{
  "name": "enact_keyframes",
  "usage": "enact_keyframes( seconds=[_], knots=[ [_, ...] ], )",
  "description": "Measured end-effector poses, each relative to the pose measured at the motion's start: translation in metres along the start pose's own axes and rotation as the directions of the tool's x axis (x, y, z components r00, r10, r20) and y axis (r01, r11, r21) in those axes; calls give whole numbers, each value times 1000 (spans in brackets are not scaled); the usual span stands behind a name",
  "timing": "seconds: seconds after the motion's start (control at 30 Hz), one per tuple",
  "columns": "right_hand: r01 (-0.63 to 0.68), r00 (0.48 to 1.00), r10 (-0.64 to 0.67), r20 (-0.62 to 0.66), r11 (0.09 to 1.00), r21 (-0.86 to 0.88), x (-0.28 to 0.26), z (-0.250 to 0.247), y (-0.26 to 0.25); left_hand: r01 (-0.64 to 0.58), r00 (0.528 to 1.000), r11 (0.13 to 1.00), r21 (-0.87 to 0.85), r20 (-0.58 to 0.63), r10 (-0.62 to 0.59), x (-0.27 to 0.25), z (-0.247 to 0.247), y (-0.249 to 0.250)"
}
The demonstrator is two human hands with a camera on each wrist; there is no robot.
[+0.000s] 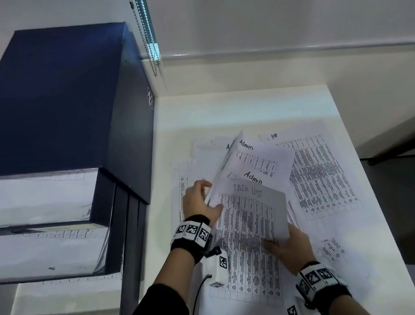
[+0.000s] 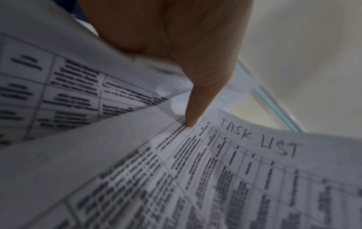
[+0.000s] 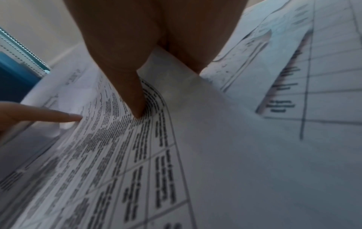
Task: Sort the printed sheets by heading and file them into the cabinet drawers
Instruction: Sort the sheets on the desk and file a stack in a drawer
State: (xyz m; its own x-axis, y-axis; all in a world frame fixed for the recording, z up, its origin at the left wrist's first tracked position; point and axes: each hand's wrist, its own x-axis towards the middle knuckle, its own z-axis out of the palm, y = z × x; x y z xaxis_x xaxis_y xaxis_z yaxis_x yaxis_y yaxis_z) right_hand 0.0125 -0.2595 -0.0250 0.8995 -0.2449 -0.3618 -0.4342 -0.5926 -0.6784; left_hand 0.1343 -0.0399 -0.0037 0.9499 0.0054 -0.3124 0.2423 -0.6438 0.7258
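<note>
Printed sheets lie spread over the white table. My left hand grips the left edge of a lifted bunch: two sheets headed "Admin" and, in front, one headed "TASK LIST". In the left wrist view my thumb presses on the TASK LIST sheet near its top corner. My right hand pinches that sheet's lower right corner, with the thumb on top and the fingers underneath. A sheet headed "HR" lies flat to the right. The dark blue cabinet stands at the left.
Several cabinet drawers are pulled out toward me with sheets inside. A blind's bead chain hangs behind the cabinet by the wall. The table's right edge drops to a dark floor, and another desk stands beyond it.
</note>
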Motion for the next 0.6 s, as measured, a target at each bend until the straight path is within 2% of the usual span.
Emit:
enact_keyframes(
  seconds=[0.07, 0.2, 0.37, 0.43, 0.5, 0.57, 0.6],
  knots=[
    [-5, 1000, 5, 7, 1000, 3, 1, 0, 1, -7, 999, 995, 96, -36, 11, 5, -1, 0],
    [-35, 999, 35, 16, 999, 16, 3, 2, 4, 70, 997, 986, 148, 25, -75, 20, -10, 7],
    [-29, 1000, 29, 5, 999, 35, 1, 2, 1, 155, 979, 984, 88, 120, -164, 25, -18, 30],
    [-44, 999, 43, 5, 998, 42, 1, 1, 0, 86, 981, 991, 105, 162, -103, 15, -14, 38],
    [-67, 998, 66, 18, 997, 44, 1, -2, -2, -48, 986, 994, 95, 162, 33, -3, -7, 45],
    [-113, 994, 112, 20, 992, 58, 0, -8, -3, -207, 965, 974, 89, 182, 188, -29, -2, 49],
    [-135, 991, 134, 12, 989, 61, -2, -13, -2, -292, 940, 953, 79, 208, 271, -40, -1, 49]
  ],
)
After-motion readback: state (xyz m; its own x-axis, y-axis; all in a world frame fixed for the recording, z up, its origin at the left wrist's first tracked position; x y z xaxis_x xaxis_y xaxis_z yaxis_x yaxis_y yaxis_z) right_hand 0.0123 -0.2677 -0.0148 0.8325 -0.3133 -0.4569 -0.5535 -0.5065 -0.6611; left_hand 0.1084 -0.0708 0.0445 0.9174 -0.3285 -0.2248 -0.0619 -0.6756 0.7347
